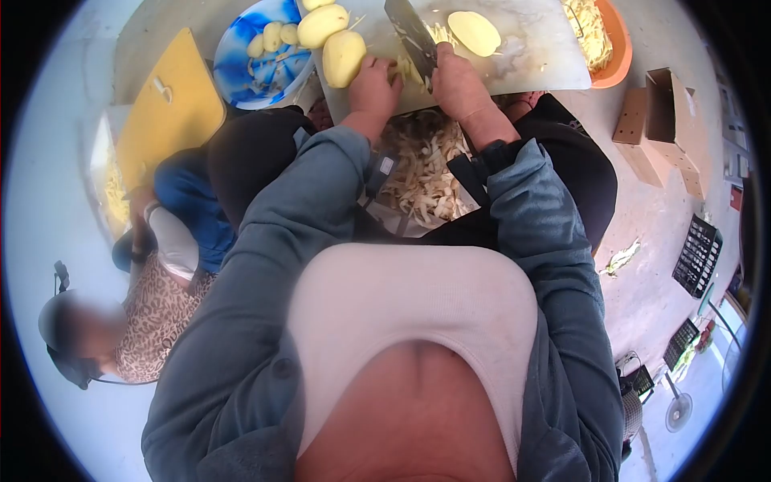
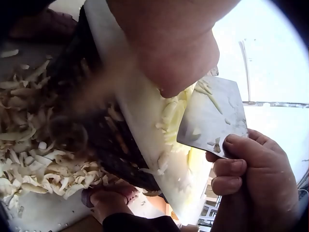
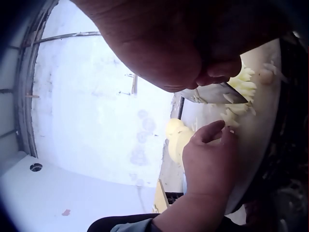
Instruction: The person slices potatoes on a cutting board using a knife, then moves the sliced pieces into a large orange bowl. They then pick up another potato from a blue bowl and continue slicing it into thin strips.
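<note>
Right hand: fingers curled round the handle end of a cleaver, one digit lying against the flat of the blade.

Cleaver: broad metal blade, reaching ahead of the right hand and leaning leftward; pale scraps cling to its face.

Left hand: fingers bent, to the left of the blade, close beside cut potato strips; whether it grips any, cannot tell.

Cut strips: between the left hand and the blade, with more just beyond the blade, ahead of the right hand.

Cutting board: white, beneath both hands, extending well to the right of the right hand.

Potato: peeled, just beside the left hand, on its left. A second potato: farther ahead of that hand. A third potato: ahead of the right hand, on the board.

Basin: blue and white, left of the left hand, with small potatoes inside.

Orange bowl: right of the right hand, filled with pale shreds.

Peelings: heaped below the board, nearer the body than the hands.

Yellow board: well left of the left hand.

Cardboard box: well right of the right hand.

Second person: leopard-print garment, behind and left of the left hand.
</note>
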{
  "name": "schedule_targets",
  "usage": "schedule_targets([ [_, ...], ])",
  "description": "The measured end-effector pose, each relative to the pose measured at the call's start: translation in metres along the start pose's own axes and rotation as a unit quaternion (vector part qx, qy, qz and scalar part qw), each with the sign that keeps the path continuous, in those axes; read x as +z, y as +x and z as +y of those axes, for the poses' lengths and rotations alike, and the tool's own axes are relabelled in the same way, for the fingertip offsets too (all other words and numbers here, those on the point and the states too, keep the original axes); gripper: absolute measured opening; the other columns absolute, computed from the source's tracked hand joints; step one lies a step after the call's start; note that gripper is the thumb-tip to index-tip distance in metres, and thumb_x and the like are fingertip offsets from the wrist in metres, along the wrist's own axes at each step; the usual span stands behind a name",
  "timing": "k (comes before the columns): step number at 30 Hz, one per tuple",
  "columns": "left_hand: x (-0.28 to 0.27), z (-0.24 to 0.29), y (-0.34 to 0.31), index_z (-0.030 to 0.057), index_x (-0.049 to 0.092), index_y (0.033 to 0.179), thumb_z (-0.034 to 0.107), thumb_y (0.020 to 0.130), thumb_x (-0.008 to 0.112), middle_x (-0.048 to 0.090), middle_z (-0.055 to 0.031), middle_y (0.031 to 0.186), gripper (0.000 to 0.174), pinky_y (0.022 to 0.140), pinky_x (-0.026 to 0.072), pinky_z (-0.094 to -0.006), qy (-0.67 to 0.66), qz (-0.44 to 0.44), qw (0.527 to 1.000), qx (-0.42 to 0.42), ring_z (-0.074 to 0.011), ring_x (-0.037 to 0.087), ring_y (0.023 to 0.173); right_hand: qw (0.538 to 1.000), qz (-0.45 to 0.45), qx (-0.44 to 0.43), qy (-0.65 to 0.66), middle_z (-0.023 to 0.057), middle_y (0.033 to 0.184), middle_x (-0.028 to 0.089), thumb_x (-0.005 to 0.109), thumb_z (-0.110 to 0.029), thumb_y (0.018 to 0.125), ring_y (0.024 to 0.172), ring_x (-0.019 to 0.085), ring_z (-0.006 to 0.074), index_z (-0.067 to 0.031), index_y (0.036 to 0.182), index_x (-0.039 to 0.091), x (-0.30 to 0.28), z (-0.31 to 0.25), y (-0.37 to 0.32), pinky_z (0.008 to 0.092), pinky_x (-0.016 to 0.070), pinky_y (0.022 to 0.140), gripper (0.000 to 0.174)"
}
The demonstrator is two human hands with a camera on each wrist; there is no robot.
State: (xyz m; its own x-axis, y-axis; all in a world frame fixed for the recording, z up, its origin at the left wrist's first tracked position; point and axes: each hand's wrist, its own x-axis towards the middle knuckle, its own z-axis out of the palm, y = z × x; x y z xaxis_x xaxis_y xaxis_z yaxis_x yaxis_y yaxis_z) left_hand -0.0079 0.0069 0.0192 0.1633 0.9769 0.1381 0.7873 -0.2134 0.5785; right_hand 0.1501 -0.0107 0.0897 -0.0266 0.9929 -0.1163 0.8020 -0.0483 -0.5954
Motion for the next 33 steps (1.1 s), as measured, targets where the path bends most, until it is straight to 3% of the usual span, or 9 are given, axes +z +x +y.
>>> schedule_targets([
  [3, 0.002, 0.002, 0.003, 0.0110, 0.063, 0.098, 0.022, 0.075, 0.066, 0.057, -0.0081, 0.100, 0.026, 0.073, 0.0496, -0.0400, 0.038, -0.014, 0.999, -0.003, -0.0289, 0.061, 0.085, 1.000, -0.008, 0.003, -0.013, 0.0302, 0.085, 0.061, 0.047, -0.001, 0.080, 0.086, 0.061, 0.0433, 0.0053, 0.099, 0.043, 0.001, -0.001, 0.000, 0.0477, 0.0485, 0.077, 0.021],
  [8, -0.001, 0.003, 0.006, 0.0130, 0.063, 0.094, 0.031, 0.074, 0.067, 0.065, -0.0093, 0.089, 0.027, 0.072, 0.0499, -0.0399, 0.043, -0.062, 0.991, -0.112, -0.0283, 0.064, 0.081, 0.999, -0.020, -0.015, -0.031, 0.0288, 0.084, 0.061, 0.046, -0.002, 0.080, 0.085, 0.061, 0.0422, 0.0055, 0.099, 0.043, 0.004, -0.005, -0.002, 0.0470, 0.0489, 0.077, 0.020],
  [15, -0.004, 0.006, 0.005, 0.0127, 0.059, 0.103, 0.034, 0.073, 0.067, 0.066, -0.0122, 0.089, 0.038, 0.073, 0.0498, -0.0413, 0.032, -0.056, 0.988, -0.139, -0.0301, 0.064, 0.083, 0.999, -0.029, -0.015, -0.028, 0.0283, 0.084, 0.062, 0.045, -0.001, 0.080, 0.085, 0.061, 0.0418, 0.0055, 0.098, 0.043, 0.009, -0.013, -0.006, 0.0476, 0.0492, 0.076, 0.019],
  [17, -0.003, 0.007, 0.006, 0.0136, 0.057, 0.107, 0.036, 0.073, 0.067, 0.067, -0.0107, 0.082, 0.042, 0.072, 0.0500, -0.0385, 0.066, -0.064, 0.990, -0.111, -0.0281, 0.065, 0.079, 1.000, -0.021, -0.005, -0.010, 0.0289, 0.085, 0.061, 0.045, 0.000, 0.080, 0.085, 0.061, 0.0426, 0.0059, 0.098, 0.043, 0.013, -0.013, -0.006, 0.0477, 0.0493, 0.076, 0.019],
  [21, 0.000, 0.005, 0.005, 0.0138, 0.059, 0.106, 0.037, 0.073, 0.067, 0.067, -0.0115, 0.085, 0.041, 0.072, 0.0499, -0.0391, 0.074, -0.038, 0.993, -0.089, -0.0287, 0.065, 0.080, 1.000, -0.014, 0.012, 0.009, 0.0299, 0.086, 0.061, 0.046, 0.001, 0.079, 0.085, 0.061, 0.0435, 0.0062, 0.098, 0.042, 0.016, -0.013, -0.006, 0.0472, 0.0493, 0.077, 0.020],
  [33, -0.004, 0.017, 0.013, 0.0166, 0.067, 0.094, 0.042, 0.072, 0.066, 0.068, -0.0109, 0.082, 0.033, 0.073, 0.0504, -0.0382, 0.087, -0.104, 0.980, -0.148, -0.0279, 0.065, 0.080, 0.999, -0.026, 0.016, -0.015, 0.0290, 0.089, 0.061, 0.048, 0.001, 0.079, 0.088, 0.061, 0.0419, 0.0065, 0.100, 0.041, 0.014, -0.014, -0.003, 0.0464, 0.0494, 0.078, 0.023],
])
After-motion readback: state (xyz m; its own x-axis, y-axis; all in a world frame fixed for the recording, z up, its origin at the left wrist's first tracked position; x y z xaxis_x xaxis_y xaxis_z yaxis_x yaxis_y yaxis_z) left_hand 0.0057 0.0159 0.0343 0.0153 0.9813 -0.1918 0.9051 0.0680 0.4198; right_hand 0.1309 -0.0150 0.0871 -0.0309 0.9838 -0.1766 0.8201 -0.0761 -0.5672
